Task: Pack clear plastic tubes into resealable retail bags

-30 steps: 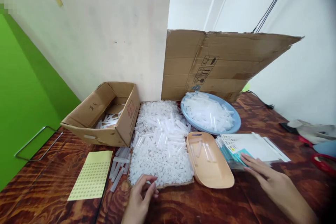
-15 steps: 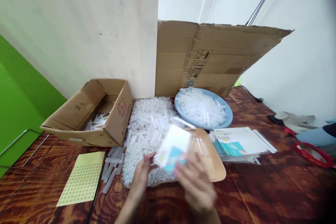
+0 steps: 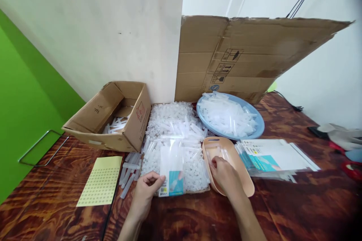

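My left hand (image 3: 147,188) pinches the left edge of a clear plastic bag (image 3: 172,165) with a white and teal printed front. The bag lies over a heap of small clear plastic pieces (image 3: 166,115), with several clear tubes on top. My right hand (image 3: 224,173) is down inside a peach plastic tray (image 3: 246,180), fingers closed together. Clear tubes (image 3: 225,154) lie in the tray beside those fingers. What the fingertips hold, if anything, is hidden.
A blue basin (image 3: 258,122) of translucent tubes stands behind the tray. Printed bags (image 3: 268,162) are stacked to the right. On the left are an open cardboard box (image 3: 135,120), a yellow sticker sheet (image 3: 100,180) and loose tubes (image 3: 128,184). A cardboard sheet (image 3: 254,56) leans behind.
The bag has come down from mid-air onto the heap, still in my left hand. My right hand has left the bag and moved right into the peach tray. The view has shifted slightly.
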A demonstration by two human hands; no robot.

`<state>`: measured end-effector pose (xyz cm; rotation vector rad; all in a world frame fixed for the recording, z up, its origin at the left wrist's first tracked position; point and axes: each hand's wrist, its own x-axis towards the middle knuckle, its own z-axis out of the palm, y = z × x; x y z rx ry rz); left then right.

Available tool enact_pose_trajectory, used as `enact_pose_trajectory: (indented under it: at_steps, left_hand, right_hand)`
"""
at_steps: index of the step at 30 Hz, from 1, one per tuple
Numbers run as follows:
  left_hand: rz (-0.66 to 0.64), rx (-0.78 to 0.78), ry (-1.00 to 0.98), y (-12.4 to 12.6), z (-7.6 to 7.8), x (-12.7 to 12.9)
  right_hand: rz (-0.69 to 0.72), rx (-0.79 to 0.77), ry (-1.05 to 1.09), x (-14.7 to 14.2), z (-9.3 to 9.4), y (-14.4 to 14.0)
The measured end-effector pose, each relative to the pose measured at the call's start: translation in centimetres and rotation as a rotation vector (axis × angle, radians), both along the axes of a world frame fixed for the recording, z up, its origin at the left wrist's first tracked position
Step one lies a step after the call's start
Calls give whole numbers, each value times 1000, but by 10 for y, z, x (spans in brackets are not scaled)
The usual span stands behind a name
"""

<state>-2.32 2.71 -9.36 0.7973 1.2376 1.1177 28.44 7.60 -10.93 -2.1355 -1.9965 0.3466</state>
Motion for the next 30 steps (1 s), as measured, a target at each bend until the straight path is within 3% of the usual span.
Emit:
enact_pose_trajectory:
  at_steps: [7,9,11,13,17,23,27,30]
  left_hand:
    - [-84,18,107,-9,8,2]
    - [-83,37,146,-12,8,0]
    - [-108,53,165,-14,6,-1]
    - [-138,52,155,-16,4,-2]
    - [-176,-75,76,-21,2,-6]
    - [-259,-134,-46,-32,11,-11]
    - [-268,-117,-11,-38,22,-7]
    - [-267,-111,58,-40,26,-6]
  right_hand:
    - [-51,-16,-45,7,-7,-14]
    - [-107,84,-14,11,0,-16]
    - [-138,251,160,10,14,-19]
    - [-58,334,478,3,34,-23]
    - [201,167,992,-18,61,-33]
    - [-5,112,1448,-36,40,-43]
    - [21,8,1386,-56,31,-58]
    - [108,51,1234,-67,35,-67]
